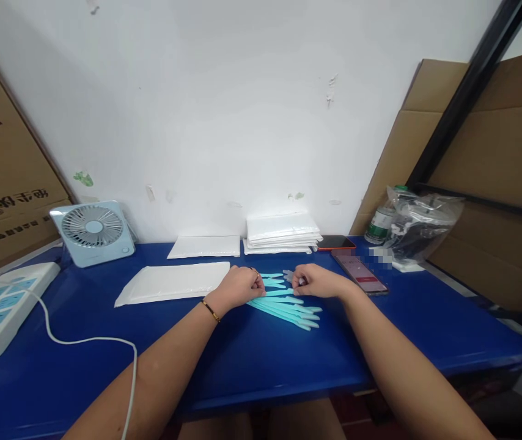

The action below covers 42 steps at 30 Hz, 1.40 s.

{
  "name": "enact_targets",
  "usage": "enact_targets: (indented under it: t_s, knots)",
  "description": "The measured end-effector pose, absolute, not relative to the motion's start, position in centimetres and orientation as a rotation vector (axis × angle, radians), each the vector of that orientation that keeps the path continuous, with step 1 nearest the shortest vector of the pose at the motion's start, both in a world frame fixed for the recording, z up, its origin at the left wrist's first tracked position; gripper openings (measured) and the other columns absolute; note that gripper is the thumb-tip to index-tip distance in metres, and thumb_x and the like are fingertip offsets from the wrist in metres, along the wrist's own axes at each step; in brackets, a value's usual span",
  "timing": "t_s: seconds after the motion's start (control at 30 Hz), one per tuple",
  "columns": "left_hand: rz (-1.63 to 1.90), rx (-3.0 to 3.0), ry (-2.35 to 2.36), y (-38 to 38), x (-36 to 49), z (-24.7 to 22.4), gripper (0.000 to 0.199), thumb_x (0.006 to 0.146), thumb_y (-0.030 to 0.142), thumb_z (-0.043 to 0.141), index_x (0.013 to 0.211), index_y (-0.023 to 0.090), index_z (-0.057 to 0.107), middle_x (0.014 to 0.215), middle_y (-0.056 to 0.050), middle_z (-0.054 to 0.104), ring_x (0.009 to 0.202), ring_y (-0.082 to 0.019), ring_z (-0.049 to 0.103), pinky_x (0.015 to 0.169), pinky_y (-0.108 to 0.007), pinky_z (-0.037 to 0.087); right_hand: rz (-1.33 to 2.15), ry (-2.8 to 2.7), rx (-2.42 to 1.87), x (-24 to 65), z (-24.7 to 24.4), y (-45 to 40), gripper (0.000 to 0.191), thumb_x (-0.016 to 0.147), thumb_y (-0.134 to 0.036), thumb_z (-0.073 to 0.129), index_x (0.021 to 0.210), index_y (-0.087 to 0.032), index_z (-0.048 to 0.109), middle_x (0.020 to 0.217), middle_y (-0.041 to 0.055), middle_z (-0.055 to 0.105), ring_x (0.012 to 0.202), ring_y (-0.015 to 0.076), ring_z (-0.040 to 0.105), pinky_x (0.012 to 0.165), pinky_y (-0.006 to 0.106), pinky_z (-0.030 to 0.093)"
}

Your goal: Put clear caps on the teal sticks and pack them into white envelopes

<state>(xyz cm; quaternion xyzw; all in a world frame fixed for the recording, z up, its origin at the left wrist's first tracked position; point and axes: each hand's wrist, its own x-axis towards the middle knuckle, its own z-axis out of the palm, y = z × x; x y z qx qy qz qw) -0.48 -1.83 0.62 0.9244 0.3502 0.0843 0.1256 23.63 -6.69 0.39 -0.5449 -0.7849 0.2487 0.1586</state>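
Slim turquoise sticks with pale, see-through ends lie fanned out on the blue table (pixel 261 366). One turquoise stick (pixel 279 293) stretches between my two hands. My left hand (pixel 240 286), fingers pinched together, grips its left end. At the other end my right hand (pixel 316 281) is closed with thumb and forefinger on the tip. Just below my hands is a fanned pile of turquoise sticks (pixel 283 313), and a few more sticks (pixel 272 282) lie behind the held one. A flat white padded packet (pixel 176 281) rests left of my left hand.
Farther back are another white packet (pixel 206 245) and a stack of white packets (pixel 283 231). Two phones, one dark (pixel 337 242) and one lit (pixel 360 272), lie rightward, near a plastic-wrapped item (pixel 421 226) and bottle (pixel 380 226). Leftward are a fan (pixel 92 229), power strip (pixel 36 278) and cable (pixel 91 338).
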Motion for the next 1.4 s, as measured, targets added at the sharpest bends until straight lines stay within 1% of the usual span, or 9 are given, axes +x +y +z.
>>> enact_targets:
  t_s: [0.23,0.4,0.5,0.63,0.8,0.93,1.07,1.2,1.4]
  knots:
    - [0.398,2.743,1.217,-0.3,-1.7,0.8,0.017,0.076,0.026,0.055,0.064,0.021,0.066,0.080,0.000,0.069,0.073,-0.016,0.059,0.068,-0.027,0.034,0.439,-2.125,-1.678,25.0,0.3,-6.1,0.011,0.069,-0.028,0.064,0.073,-0.018,0.067,0.078,0.0045,0.062,0.070,0.0158,0.054,0.061,0.024,0.038]
    - [0.430,2.667,1.173,-0.7,-1.7,1.2,0.017,0.072,0.039,0.061,0.074,0.024,0.069,0.079,0.001,0.067,0.074,-0.016,0.058,0.065,-0.025,0.035,0.601,-2.136,-1.633,24.4,0.7,-6.6,0.027,0.063,-0.041,0.071,0.077,-0.018,0.069,0.074,0.0027,0.063,0.063,0.0147,0.053,0.055,0.024,0.037]
    - [0.340,2.680,1.039,-2.1,-0.8,1.4,0.023,0.071,0.045,0.062,0.075,0.024,0.070,0.080,0.001,0.067,0.074,-0.015,0.059,0.065,-0.024,0.036,0.755,-2.304,-1.524,23.4,0.8,-7.0,0.028,0.060,-0.043,0.073,0.071,-0.018,0.070,0.070,0.0012,0.062,0.061,0.0133,0.051,0.053,0.023,0.036]
    - [0.211,2.723,0.983,-3.1,0.2,1.4,0.017,0.074,0.037,0.061,0.073,0.023,0.070,0.077,0.001,0.068,0.072,-0.014,0.059,0.068,-0.024,0.035,0.767,-2.320,-1.500,22.7,0.5,-6.9,0.024,0.065,-0.040,0.069,0.071,-0.017,0.068,0.070,0.0009,0.061,0.062,0.0127,0.051,0.055,0.022,0.037]
    - [0.295,2.791,1.162,-1.9,-0.5,1.5,0.016,0.077,0.026,0.056,0.068,0.021,0.068,0.081,0.000,0.069,0.073,-0.015,0.059,0.067,-0.027,0.033,0.542,-2.158,-1.617,23.8,0.5,-6.4,0.018,0.067,-0.033,0.066,0.074,-0.017,0.066,0.077,0.0029,0.063,0.067,0.0140,0.054,0.058,0.023,0.038]
    - [0.346,2.727,1.207,-1.2,-1.2,1.5,0.017,0.075,0.037,0.059,0.076,0.023,0.069,0.080,0.001,0.067,0.073,-0.015,0.058,0.065,-0.026,0.033,0.512,-2.052,-1.702,24.7,1.1,-6.6,0.022,0.067,-0.037,0.067,0.077,-0.017,0.067,0.074,0.0033,0.064,0.067,0.0154,0.055,0.057,0.023,0.038]
    - [0.292,2.705,0.955,-2.3,-0.7,1.4,0.023,0.073,0.047,0.061,0.080,0.026,0.069,0.079,0.003,0.065,0.075,-0.014,0.058,0.064,-0.023,0.034,0.816,-2.235,-1.571,24.1,1.7,-7.2,0.033,0.063,-0.046,0.070,0.077,-0.016,0.070,0.071,0.0015,0.062,0.063,0.0131,0.052,0.053,0.022,0.036]
    - [0.233,2.724,0.830,-3.5,0.0,1.2,0.019,0.073,0.043,0.062,0.075,0.026,0.070,0.075,0.004,0.066,0.072,-0.012,0.058,0.064,-0.023,0.034,1.065,-2.428,-1.489,23.2,1.5,-7.4,0.030,0.060,-0.042,0.073,0.073,-0.015,0.070,0.061,-0.0017,0.058,0.054,0.0097,0.047,0.049,0.020,0.034]
    - [0.247,2.732,0.878,-3.4,0.3,1.1,0.016,0.076,0.032,0.056,0.074,0.024,0.069,0.075,0.002,0.068,0.070,-0.012,0.058,0.063,-0.023,0.034,0.799,-2.267,-1.469,22.8,1.0,-7.1,0.023,0.066,-0.037,0.068,0.074,-0.015,0.067,0.069,0.0006,0.061,0.061,0.0114,0.051,0.054,0.021,0.037]
